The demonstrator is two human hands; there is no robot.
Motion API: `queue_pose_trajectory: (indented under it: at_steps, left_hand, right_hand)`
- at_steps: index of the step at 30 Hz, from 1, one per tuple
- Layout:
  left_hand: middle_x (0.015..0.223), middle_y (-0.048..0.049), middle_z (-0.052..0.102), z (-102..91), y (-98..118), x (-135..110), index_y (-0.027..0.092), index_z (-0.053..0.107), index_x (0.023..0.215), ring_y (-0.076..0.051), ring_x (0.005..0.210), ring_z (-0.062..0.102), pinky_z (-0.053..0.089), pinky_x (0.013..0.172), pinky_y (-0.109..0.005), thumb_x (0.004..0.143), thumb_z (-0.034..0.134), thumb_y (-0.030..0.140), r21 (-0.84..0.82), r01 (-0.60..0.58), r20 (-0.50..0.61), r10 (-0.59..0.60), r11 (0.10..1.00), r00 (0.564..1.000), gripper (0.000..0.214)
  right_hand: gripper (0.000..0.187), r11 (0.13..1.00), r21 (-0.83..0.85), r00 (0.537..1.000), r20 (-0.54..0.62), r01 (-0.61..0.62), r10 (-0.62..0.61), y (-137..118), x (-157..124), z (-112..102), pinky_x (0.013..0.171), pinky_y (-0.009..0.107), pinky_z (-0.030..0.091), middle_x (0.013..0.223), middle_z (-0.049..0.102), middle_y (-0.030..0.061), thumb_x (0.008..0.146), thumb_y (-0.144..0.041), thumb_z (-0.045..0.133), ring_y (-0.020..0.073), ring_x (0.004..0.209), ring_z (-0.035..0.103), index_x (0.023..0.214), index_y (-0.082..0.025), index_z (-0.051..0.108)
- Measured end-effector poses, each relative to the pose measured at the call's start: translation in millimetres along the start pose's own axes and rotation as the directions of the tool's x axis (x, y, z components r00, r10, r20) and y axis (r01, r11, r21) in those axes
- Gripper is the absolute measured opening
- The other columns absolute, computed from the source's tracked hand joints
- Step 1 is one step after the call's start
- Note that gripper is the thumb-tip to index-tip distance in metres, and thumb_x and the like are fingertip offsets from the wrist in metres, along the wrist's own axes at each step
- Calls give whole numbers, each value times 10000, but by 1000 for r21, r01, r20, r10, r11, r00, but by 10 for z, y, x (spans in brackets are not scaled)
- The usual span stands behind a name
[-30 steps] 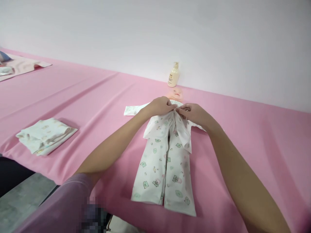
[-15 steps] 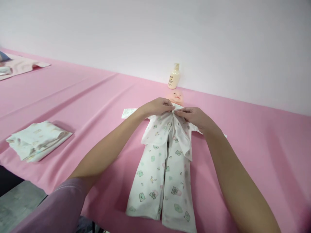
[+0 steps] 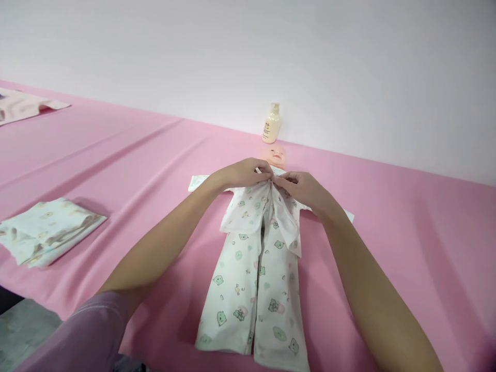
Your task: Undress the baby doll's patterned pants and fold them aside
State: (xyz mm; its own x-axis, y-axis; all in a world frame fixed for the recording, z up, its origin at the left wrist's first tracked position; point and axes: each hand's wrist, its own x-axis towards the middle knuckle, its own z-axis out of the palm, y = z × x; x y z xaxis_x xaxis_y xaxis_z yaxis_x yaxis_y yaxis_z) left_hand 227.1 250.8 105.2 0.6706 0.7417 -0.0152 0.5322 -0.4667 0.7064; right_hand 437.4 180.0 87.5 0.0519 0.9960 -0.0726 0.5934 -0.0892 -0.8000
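A baby doll (image 3: pixel 276 154) lies on its back, its head toward the wall. It wears a white baby jacket (image 3: pixel 244 209) printed with small animals, and matching trousers (image 3: pixel 232 294) cover its legs. Over the chest, just below the neck, my left hand (image 3: pixel 250 172) pinches the jacket's front edge. My right hand (image 3: pixel 298 187) meets it there, its fingers closed on the other front edge. The fingertips of both hands nearly touch, and whatever fastener may be between them is hidden. Below the hands the two jacket fronts hang apart.
A cream pump bottle (image 3: pixel 271 125) stands behind the doll's head, by the white wall (image 3: pixel 155 57). At the left lies a folded printed cloth (image 3: pixel 50 227). Farther back is a pale pink mat (image 3: pixel 31 107). A pink sheet (image 3: pixel 147 155) with creases covers the table.
The view has shifted slightly, so everything sits a little farther left. Both hands stay at the jacket's neck, with only small finger movements.
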Motion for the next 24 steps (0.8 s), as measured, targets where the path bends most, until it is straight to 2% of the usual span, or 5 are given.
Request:
queue_pose_trajectory:
  at_steps: [5, 9, 14, 17, 24]
  left_hand:
    - [1278, -50, 743, -34, -25, -22, 269, 706, 1167, -230, 1062, 704, 529, 771, -286, 897, 688, 361, -31, 13, 16, -12, 999, 1000, 286]
    - [1139, -76, 755, 35, -6, -42, 248, 665, 1084, -242, 913, 698, 485, 677, -310, 921, 693, 456, 21, 105, -32, -104, 994, 994, 266]
    - [1085, -62, 745, 139, -71, 82, 242, 612, 1016, -229, 906, 676, 459, 697, -308, 983, 608, 475, 0, 116, -163, -115, 993, 980, 236]
    - [863, -45, 675, 149, -110, 254, 224, 556, 818, -198, 758, 604, 414, 670, -321, 1010, 555, 482, -22, 135, -199, -137, 991, 970, 321]
    - [629, -6, 464, 167, -91, 484, 215, 430, 597, -146, 586, 421, 341, 611, -332, 910, 693, 403, -80, 206, -217, -219, 975, 951, 450]
  right_hand:
    - [268, 990, -132, 998, -45, 40, -46, -80, -62, 72, 753, 338, 520, 1042, 798, 67, 882, -466, 816, 230, 893, 712, 984, -230, 738]
    - [235, 975, -217, 999, -20, 42, -48, 2, -40, -93, 729, 333, 493, 1072, 794, 63, 940, -464, 753, 225, 884, 700, 952, -230, 740]
    - [318, 985, -171, 996, 85, -2, 17, 156, 24, -422, 772, 316, 508, 1067, 793, 68, 1003, -535, 690, 200, 885, 682, 1028, -227, 764]
    - [264, 999, -52, 998, 62, -7, 10, 118, 163, -428, 778, 294, 520, 1105, 797, 85, 1040, -451, 676, 171, 855, 675, 1053, -205, 772]
    - [239, 996, -82, 995, 84, -40, 47, -21, 548, -216, 713, 272, 440, 738, 682, 8, 961, -414, 790, 135, 687, 559, 928, -178, 801]
